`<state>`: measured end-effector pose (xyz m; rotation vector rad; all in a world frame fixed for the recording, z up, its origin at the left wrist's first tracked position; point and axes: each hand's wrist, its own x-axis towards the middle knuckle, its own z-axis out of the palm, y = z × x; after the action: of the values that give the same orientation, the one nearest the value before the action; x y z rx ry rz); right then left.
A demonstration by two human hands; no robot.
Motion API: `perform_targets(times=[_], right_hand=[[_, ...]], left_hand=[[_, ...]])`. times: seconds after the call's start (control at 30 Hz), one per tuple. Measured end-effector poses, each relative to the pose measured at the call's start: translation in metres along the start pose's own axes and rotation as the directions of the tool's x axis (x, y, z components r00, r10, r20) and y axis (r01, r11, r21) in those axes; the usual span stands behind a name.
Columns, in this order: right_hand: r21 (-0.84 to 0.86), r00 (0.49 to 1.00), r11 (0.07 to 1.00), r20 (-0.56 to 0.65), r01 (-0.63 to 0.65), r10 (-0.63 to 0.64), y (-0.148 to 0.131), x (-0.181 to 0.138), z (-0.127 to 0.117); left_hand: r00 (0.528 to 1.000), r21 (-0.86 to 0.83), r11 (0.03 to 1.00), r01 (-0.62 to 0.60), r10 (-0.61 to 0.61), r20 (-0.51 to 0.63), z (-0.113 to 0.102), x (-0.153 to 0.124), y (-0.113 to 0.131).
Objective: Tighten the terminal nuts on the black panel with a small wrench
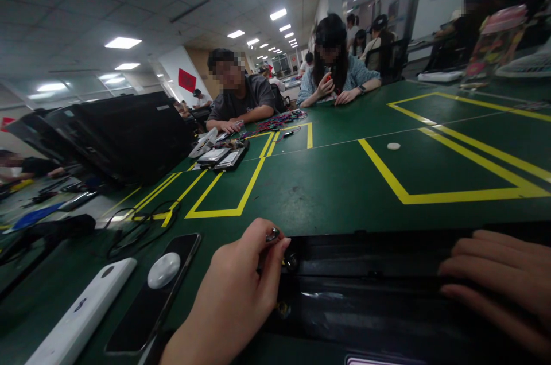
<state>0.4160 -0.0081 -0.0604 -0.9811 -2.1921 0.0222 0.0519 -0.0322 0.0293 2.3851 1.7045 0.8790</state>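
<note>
My left hand (pixel 235 282) is closed in a pinch at the left end of a long black plastic casing (pixel 340 259). Between its thumb and forefinger shows a small shiny metal piece (pixel 272 234), too small to name. Just beside the thumb is a round dark, glossy part (pixel 291 261) on the casing, and a small brass-coloured ring (pixel 283 309) lies lower down. My right hand (pixel 501 282) rests over the casing's right side with fingers stretched out, holding nothing that I can see. The casing's lower part is dark and partly cut off by the frame.
A phone (pixel 148 302) bearing a white oval object (pixel 164 271) and a white power bank-like block (pixel 86 313) lie at left. Black screens (pixel 124 129), cables (pixel 142 227) and hard drives (pixel 230 159) stand beyond. Two people sit across the green table (pixel 327 193); a white disc (pixel 393 146) lies right.
</note>
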Motion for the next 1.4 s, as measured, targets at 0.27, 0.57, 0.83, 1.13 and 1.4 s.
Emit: perform_targets(times=[0.27,0.57,0.83,1.13,1.4], right_hand=[[-0.020,1.000,1.000,-0.006,0.005,-0.005,0.001,-0.001,0.003],[-0.156,0.991,0.985,0.121,0.073,-0.054,0.007,-0.007,-0.010],[-0.246,0.966,0.956,0.237,0.160,-0.100,0.008,-0.011,-0.015],[-0.179,0.991,0.982,0.134,0.054,-0.030,0.006,-0.009,-0.012],[-0.028,0.999,0.998,-0.014,-0.052,0.051,0.005,-0.009,0.003]], left_hand=[[0.996,-0.028,0.998,0.062,-0.063,-0.062,0.005,0.001,0.003],[0.979,-0.453,0.876,0.169,-0.201,-0.023,-0.012,0.010,-0.019],[0.996,-0.429,0.900,0.082,-0.064,0.055,-0.010,0.012,-0.020],[0.996,-0.371,0.926,0.063,-0.037,0.077,-0.009,0.011,-0.019],[0.996,-0.303,0.949,0.083,-0.072,0.047,-0.005,0.009,-0.015]])
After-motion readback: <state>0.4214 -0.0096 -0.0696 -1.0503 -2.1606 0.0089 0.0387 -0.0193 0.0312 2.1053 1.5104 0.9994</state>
